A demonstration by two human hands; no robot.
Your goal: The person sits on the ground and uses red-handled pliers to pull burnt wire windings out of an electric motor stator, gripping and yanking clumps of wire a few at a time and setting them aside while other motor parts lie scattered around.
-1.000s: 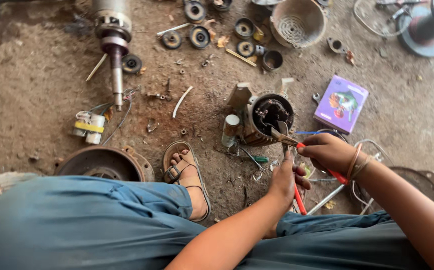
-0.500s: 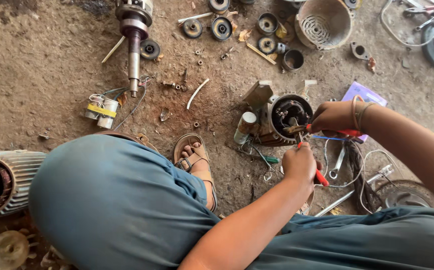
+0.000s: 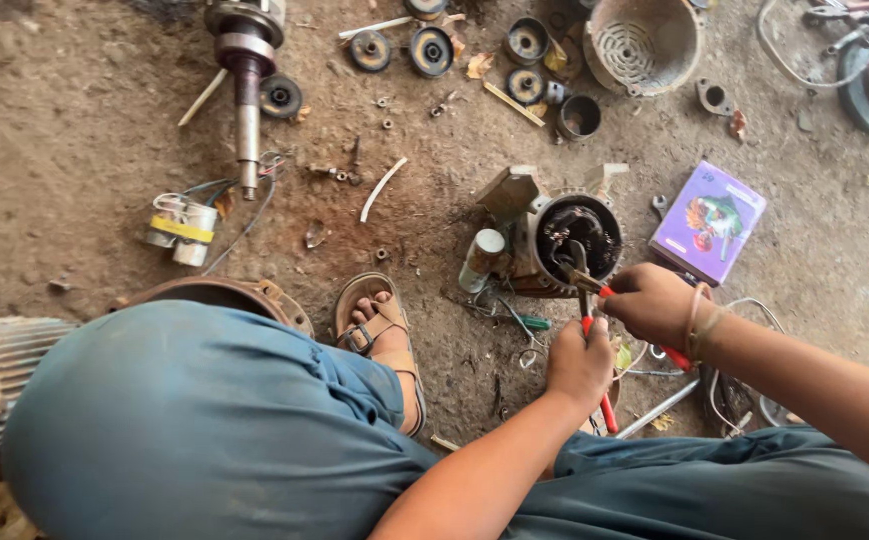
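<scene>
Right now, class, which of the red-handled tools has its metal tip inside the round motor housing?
The red-handled pliers gripped by the left hand, pointing up into the grey motor housing. The right hand holds the other tool outside it.

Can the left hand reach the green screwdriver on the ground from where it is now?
Probably yes. The left hand grips red-handled pliers, and the green screwdriver lies just beside it on open ground, uncovered; the hand would need to free its grip first.

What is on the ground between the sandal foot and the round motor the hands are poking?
In the head view, between the sandalled foot and the motor stands a small pale can, with a green-handled tool on the dirt beside it.
</scene>
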